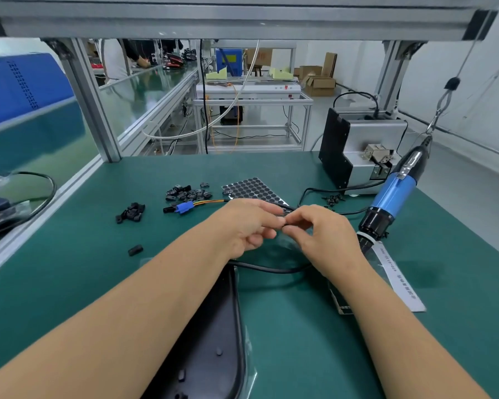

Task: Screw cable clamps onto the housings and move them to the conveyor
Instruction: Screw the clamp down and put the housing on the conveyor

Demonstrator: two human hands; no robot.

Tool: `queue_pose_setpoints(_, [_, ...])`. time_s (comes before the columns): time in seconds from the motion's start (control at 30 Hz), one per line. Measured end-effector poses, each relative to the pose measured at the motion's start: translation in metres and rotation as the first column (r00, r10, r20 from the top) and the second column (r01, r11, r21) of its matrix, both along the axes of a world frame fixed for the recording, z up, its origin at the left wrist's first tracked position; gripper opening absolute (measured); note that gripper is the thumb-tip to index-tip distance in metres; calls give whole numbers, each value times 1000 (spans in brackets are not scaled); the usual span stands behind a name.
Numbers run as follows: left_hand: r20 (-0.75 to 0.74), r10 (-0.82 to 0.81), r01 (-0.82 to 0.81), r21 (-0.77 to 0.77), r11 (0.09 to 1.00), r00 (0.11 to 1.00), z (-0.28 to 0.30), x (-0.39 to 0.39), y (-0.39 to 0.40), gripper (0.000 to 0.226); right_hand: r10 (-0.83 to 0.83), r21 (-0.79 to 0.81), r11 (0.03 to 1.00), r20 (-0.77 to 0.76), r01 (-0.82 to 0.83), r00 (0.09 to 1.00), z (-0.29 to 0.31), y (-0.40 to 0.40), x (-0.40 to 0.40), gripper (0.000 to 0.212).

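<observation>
A black plastic housing [213,335] lies on the green mat close to me, partly under my left forearm. Its black cable [268,269] loops out under my hands toward a blue connector [183,208] with coloured wires. My left hand [245,223] and my right hand [314,230] meet fingertip to fingertip above the cable, both pinching a small black cable clamp [283,224] that is mostly hidden by the fingers. Loose black clamps lie in piles [186,192] [131,213] farther back, and a single clamp [135,250] lies apart on the left.
A blue electric screwdriver [392,194] hangs on a cord at the right, tip down near a labelled plastic bag [398,280]. Behind it stands a grey screw feeder [357,148] with loose screws [333,199]. A sheet of black round pads [251,188] lies mid-table. The green conveyor [26,145] runs along the left.
</observation>
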State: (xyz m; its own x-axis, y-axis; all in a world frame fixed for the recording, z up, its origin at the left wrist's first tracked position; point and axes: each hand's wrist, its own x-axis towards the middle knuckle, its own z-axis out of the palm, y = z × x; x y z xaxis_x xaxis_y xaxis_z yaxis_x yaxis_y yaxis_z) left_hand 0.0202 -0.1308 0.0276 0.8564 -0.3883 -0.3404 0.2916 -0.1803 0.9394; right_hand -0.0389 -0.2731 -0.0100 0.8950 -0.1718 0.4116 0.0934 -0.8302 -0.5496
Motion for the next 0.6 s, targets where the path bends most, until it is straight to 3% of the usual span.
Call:
queue_pose_setpoints(0.13, [334,-211,130,249,960,919,4,-1,7,23,-20,46,999,44,18,999,0,0,0,5])
queue_pose_setpoints(0.27, [470,-281,73,413,908,836,0,-4,2,22,-20,111,994,72,12,997,1,0,-2,8])
queue_pose_setpoints(0.33, [473,-233,51,366,929,849,2,-4,-1,13,-27,101,995,88,18,996,1,-1,-3,8])
queue_pose_setpoints(0.43, [328,-161,78,250,965,931,7,-1,-1,9,-35,127,992,96,23,995,2,-1,-3,10])
queue_pose_setpoints(0.6, [250,-238,195,185,963,939,9,8,5,18,-56,152,988,92,42,994,1,0,-4,10])
